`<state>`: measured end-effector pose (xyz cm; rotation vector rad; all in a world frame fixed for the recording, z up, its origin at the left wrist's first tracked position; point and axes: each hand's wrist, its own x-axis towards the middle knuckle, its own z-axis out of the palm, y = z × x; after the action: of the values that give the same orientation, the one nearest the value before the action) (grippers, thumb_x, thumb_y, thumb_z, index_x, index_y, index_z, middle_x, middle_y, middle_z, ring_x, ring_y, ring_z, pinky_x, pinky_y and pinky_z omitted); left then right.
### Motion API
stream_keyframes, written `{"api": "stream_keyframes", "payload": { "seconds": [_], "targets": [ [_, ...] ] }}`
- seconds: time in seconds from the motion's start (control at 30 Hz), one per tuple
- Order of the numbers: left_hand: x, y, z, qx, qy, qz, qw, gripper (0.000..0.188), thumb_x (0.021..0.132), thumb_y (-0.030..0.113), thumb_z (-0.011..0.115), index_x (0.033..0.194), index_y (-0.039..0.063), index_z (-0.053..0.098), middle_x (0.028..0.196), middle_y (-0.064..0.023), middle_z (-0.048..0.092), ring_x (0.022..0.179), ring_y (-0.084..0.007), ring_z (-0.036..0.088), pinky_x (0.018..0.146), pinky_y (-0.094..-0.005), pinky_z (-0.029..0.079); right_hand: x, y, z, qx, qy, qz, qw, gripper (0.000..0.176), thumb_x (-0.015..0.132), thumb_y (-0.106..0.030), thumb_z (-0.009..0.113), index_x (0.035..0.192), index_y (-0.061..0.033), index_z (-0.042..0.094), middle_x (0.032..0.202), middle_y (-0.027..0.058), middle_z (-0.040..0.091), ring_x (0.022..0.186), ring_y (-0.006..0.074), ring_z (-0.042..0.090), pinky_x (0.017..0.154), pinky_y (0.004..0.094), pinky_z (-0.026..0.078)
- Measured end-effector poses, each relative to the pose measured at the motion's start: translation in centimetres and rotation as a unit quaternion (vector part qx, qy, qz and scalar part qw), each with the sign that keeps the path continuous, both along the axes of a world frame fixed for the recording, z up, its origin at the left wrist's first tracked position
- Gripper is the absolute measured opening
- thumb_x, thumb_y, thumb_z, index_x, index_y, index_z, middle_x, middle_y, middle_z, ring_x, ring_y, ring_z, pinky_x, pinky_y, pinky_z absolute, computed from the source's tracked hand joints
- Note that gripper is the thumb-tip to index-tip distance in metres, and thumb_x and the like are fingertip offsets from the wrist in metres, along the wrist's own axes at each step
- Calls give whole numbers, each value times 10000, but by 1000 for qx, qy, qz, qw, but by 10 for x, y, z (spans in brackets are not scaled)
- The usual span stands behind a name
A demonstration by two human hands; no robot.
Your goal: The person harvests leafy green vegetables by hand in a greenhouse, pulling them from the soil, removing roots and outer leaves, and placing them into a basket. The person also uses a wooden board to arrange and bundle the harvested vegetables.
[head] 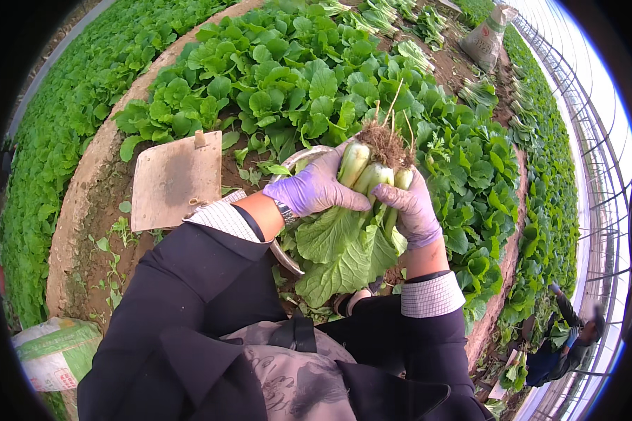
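Both of my hands wear soiled purple gloves and grip one bunch of leafy greens. The pale stalks point away from me, with soil-covered roots and a few long root strands at the far end. Broad leaves hang down toward my lap. My left hand wraps the stalks from the left, its thumb across them. From the right, my right hand closes around the thinner stalks. Beneath the bunch and my left wrist is a round basin, mostly hidden by hands and leaves.
A flat board with short pegs lies at left on the soil. Growing greens spread ahead. Pulled bunches and a sack lie beyond. Another sack is at lower left. Another person holds greens at lower right.
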<state>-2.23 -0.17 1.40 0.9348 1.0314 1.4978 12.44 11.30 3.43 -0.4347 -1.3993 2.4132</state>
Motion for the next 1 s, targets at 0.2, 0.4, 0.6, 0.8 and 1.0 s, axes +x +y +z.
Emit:
{"api": "stream_keyframes", "payload": {
  "seconds": [0.2,0.4,0.6,0.8,1.0],
  "targets": [
    [-17,3,-24,-14,212,-48,976,1161,554,325,901,1440,55,201,1310,-155,485,1202,-261,476,1020,-343,373,2,-10,-4,84,-48,-5,995,786,594,24,832,1294,-22,477,1181,48,592,1063,169,565,950,316,444],
    [-25,-2,-22,-92,420,-11,903,740,582,450,848,1161,81,572,1136,-127,610,1063,-278,567,931,-365,431,-9,-8,-27,84,-75,-54,992,674,630,86,764,1246,-6,505,1107,66,621,962,170,611,884,307,494],
    [-7,-8,-36,-159,320,211,910,1170,609,436,862,1410,-84,186,1282,-216,501,1161,-290,527,998,-342,403,-28,9,-38,72,-86,-129,985,434,699,86,708,1105,9,573,961,82,660,814,189,647,777,314,529],
    [-7,-21,-20,-137,406,160,889,1396,565,456,867,1443,-49,-94,1429,-287,264,1343,-367,294,1117,-434,212,-65,3,-31,97,-63,-188,975,468,714,86,704,1147,2,549,997,91,652,842,204,647,792,326,532],
    [-88,-63,8,-245,519,286,768,1484,463,506,866,1458,26,-125,1418,-236,310,1329,-364,304,1065,-593,147,-162,-68,0,1,149,-24,989,577,843,-205,676,1334,-30,428,1249,104,547,1136,214,528,1002,358,404]
  ]
}}
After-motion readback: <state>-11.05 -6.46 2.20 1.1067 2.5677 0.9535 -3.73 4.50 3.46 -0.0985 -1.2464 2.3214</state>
